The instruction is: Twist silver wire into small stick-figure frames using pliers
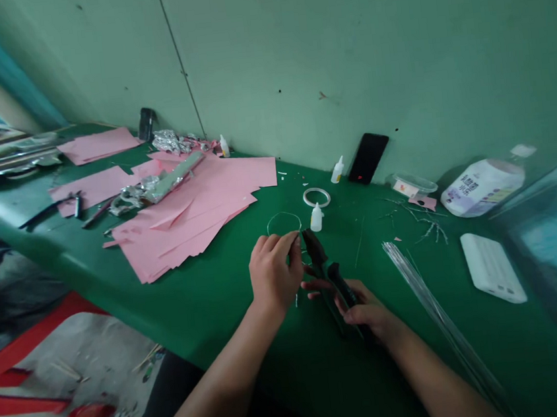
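Taking the hands as the middle of the dial and the wall as twelve, the left hand [275, 268] is pinched narrow, thumb against finger, on a thin wire [281, 213], which bows out in a loose loop over the table [268, 302] at about eleven. The right hand [371, 310] is wrapped about the handles of the pliers [315, 252], whose nose points to eleven and sits right beside the left fingertips; whether the jaws bite the wire I cannot tell (the gap there is too small to read). Just past twelve stand a white glue bottle [316, 218] and, right behind it, a pale ring [316, 197]. Another glue bottle [337, 170] stands at one, with a black phone [369, 158] leaning on the wall between one and two. At two lies a clear tub [422, 183], and beyond it, towards three, a large bottle [480, 188] rests tilted on its side. Wire scraps [432, 227] lie nearer, short of these. A white power bank [492, 269] is at three, and a bundle of straight wires [431, 305] runs off at four. Pink sheets [193, 207] spread in overlapping layers at ten, with crumpled foil [169, 141] behind them. Towards nine, well apart from the hands, is a red chair [28, 337].
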